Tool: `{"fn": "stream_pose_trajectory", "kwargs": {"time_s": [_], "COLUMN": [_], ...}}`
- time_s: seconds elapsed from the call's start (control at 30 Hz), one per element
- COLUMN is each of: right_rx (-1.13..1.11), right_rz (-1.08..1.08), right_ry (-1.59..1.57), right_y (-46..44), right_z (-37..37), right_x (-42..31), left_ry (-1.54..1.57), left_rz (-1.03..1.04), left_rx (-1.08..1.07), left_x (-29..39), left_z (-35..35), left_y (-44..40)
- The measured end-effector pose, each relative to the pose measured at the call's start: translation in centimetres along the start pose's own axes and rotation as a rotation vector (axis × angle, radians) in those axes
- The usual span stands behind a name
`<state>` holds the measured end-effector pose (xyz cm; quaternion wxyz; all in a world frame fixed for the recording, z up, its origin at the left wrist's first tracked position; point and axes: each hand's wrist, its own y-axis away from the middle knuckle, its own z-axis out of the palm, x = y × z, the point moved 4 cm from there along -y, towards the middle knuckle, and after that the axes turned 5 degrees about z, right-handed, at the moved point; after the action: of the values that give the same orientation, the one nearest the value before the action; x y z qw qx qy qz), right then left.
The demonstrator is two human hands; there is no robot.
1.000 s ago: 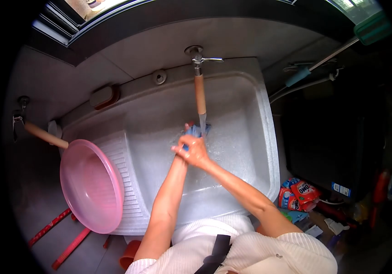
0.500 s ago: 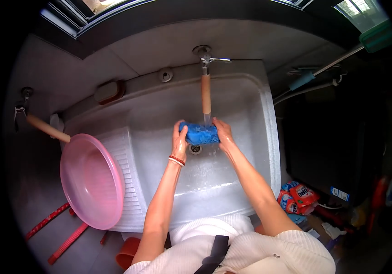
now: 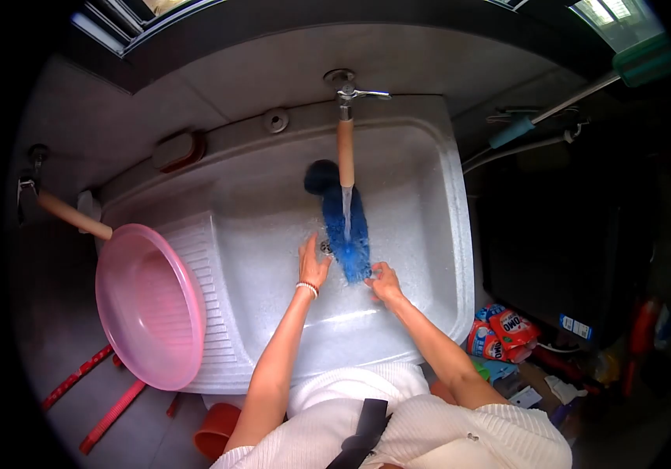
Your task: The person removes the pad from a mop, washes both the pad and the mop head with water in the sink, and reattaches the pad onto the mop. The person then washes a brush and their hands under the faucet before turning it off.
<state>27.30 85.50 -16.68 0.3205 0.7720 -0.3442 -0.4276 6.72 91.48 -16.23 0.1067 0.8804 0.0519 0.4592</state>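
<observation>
A long blue cloth with a darker, rounded far end lies stretched in the sink under the running water. Its wet near end splashes close to the drain. My left hand, a beaded bracelet at the wrist, is just left of the cloth with fingers apart and nothing in them. At the cloth's near right corner, my right hand has its fingers curled in on the edge. The exact contact of the fingertips is small and partly blurred.
Water pours from a tap with a tan hose into the grey sink. A pink basin leans on the ribbed washboard at left, under a second tap. Red detergent bags sit right of the sink.
The blue cloth was bunched between both hands under the tap; now it is spread out lengthwise in the sink. My left hand has let go, and both hands have moved nearer to me.
</observation>
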Motion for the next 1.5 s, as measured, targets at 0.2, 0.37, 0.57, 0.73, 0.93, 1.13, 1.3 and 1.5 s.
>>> {"fn": "stream_pose_trajectory", "kwargs": {"time_s": [0.2,0.37,0.57,0.73,0.93,1.13,1.3,1.5], "right_rx": [0.03,0.124,0.358,0.545,0.113,-0.035,0.129,0.081], "right_rz": [-0.496,-1.24,-1.659,-1.974,-1.747,-1.185,-1.115,-1.215], "right_ry": [0.409,0.451,0.461,0.444,0.638,0.674,0.861,0.809], "right_y": [3.1,7.7,11.4,9.4,10.3,6.3,3.0,-0.7], "right_z": [-0.8,4.0,12.1,16.3,11.4,2.1,0.9,1.6], "right_x": [-11.3,-27.2,-43.3,-46.4,-43.9,-24.8,-9.1,-7.7], "left_ry": [0.03,0.002,0.035,0.017,-0.309,-0.55,-0.456,-0.5], "left_rz": [-0.304,-0.303,-0.232,-0.161,0.183,0.349,0.32,0.287], "left_rx": [-0.056,-0.086,-0.148,-0.237,-0.384,-0.428,-0.463,-0.665], "left_x": [-4.6,-4.7,-5.7,-3.5,3.0,1.0,0.9,0.8], "left_z": [1.1,0.9,0.5,0.1,3.1,8.8,6.7,5.9], "left_y": [6.2,7.6,9.3,10.2,8.5,7.9,9.6,10.3]}}
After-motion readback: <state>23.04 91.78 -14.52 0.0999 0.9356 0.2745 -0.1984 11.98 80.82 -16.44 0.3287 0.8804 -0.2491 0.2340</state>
